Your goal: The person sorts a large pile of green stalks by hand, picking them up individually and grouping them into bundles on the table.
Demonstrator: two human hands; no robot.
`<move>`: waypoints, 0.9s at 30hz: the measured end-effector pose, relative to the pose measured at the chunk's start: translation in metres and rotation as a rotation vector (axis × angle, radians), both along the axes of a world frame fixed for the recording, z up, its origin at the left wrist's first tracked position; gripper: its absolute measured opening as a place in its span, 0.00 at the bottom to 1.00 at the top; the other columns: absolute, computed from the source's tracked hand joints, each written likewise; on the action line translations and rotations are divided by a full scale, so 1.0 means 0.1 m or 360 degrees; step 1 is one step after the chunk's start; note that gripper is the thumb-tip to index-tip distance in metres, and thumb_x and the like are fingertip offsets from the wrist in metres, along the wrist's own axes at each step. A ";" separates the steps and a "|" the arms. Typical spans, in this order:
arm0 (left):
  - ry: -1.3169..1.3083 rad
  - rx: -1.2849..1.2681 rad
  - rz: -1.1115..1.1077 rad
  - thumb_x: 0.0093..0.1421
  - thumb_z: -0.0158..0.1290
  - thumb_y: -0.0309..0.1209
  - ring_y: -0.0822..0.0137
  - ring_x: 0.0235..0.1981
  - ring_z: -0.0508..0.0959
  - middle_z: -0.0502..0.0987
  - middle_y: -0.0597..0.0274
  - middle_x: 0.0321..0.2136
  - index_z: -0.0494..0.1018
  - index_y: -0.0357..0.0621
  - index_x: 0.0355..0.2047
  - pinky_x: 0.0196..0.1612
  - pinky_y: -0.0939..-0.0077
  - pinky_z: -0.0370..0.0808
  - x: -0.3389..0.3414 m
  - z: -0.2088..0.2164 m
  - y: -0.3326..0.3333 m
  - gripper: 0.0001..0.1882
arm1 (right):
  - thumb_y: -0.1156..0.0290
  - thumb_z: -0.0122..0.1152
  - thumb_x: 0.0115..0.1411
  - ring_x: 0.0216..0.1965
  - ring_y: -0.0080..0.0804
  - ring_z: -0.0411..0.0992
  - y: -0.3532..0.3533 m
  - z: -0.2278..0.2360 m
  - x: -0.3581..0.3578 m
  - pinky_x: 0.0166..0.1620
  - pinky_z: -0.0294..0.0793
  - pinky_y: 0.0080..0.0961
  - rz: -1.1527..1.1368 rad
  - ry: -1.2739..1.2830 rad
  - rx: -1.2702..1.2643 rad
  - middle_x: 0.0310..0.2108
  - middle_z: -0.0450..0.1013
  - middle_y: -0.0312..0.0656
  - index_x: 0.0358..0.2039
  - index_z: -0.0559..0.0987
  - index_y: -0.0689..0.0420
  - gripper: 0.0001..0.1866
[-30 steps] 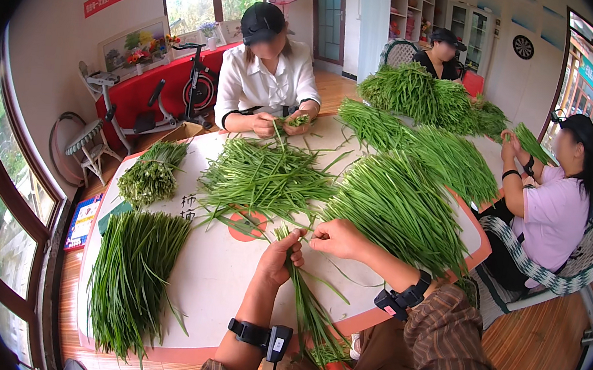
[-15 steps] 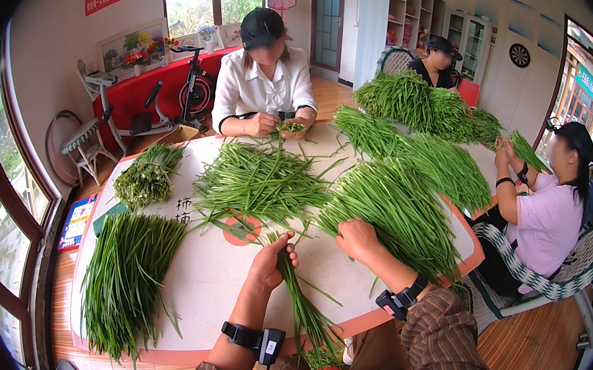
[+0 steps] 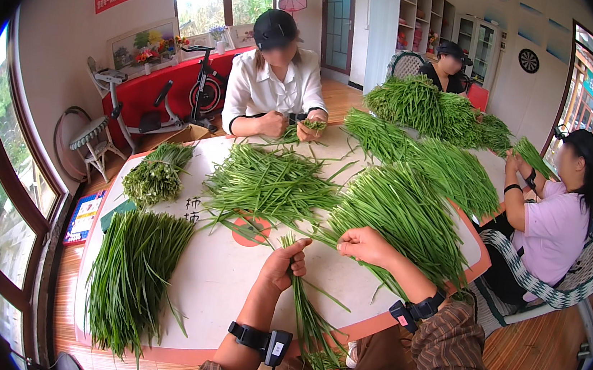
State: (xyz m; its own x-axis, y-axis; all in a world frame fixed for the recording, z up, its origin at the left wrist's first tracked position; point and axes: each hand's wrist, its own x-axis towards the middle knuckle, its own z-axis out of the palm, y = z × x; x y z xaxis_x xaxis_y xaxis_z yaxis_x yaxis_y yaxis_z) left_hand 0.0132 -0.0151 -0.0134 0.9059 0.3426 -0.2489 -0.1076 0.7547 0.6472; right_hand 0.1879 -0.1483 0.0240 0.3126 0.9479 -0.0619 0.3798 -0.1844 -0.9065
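Observation:
My left hand (image 3: 284,264) is closed around a thin bunch of garlic chives (image 3: 307,323). Its ends poke out above my thumb, and the long leaves hang over the table's near edge toward my lap. To its right, my right hand (image 3: 369,247) is pinched at the near left edge of a big heap of chives (image 3: 406,211). Whether a stalk is between those fingertips is too small to make out. Beyond both hands lies a looser, tangled heap (image 3: 268,182). A neat pile (image 3: 135,276) rests at the near left, with a shorter bundle (image 3: 155,174) behind it.
The pale table (image 3: 218,307) has an orange border. Across it a person in white (image 3: 277,89) handles chives; a person in pink (image 3: 553,219) holds some at the right. Another person sits behind a tall heap (image 3: 420,104). A woven chair (image 3: 560,285) stands close on my right.
The view has shifted slightly, moving the scene rightward. My right hand has come a little nearer to my left hand. My left hand keeps its hold on the bunch.

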 end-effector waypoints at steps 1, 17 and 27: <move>0.0064 0.0083 0.0017 0.58 0.46 0.34 0.80 0.12 0.54 0.53 0.75 0.13 0.64 0.41 0.42 0.16 0.86 0.54 0.00 0.00 -0.01 0.14 | 0.71 0.56 0.51 0.22 0.17 0.67 0.00 -0.01 -0.03 0.25 0.66 0.15 0.0023 0.0073 0.0002 0.22 0.72 0.35 0.29 0.75 0.65 0.09; -0.0063 0.0034 0.0112 0.58 0.45 0.36 0.79 0.14 0.58 0.58 0.74 0.14 0.67 0.41 0.39 0.19 0.85 0.57 -0.02 0.07 -0.03 0.13 | 0.56 0.53 0.53 0.18 0.32 0.66 -0.01 0.01 -0.32 0.25 0.65 0.24 -0.0054 -0.0695 0.0417 0.17 0.69 0.42 0.25 0.74 0.61 0.18; -0.0119 0.0116 0.0049 0.58 0.46 0.37 0.78 0.15 0.60 0.60 0.72 0.15 0.68 0.41 0.38 0.20 0.84 0.59 -0.02 0.06 -0.04 0.13 | 0.64 0.52 0.55 0.14 0.17 0.56 0.07 0.08 -0.58 0.19 0.57 0.21 0.0182 -0.0347 0.0352 0.11 0.62 0.33 0.17 0.72 0.59 0.14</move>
State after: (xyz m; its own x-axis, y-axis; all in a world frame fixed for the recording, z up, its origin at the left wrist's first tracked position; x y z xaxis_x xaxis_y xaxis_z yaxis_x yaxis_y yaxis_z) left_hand 0.0110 -0.0189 -0.0070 0.9096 0.3856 -0.1545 -0.1801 0.7013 0.6898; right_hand 0.1300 -0.1412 0.0316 0.1869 0.9605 0.2063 0.5763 0.0629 -0.8148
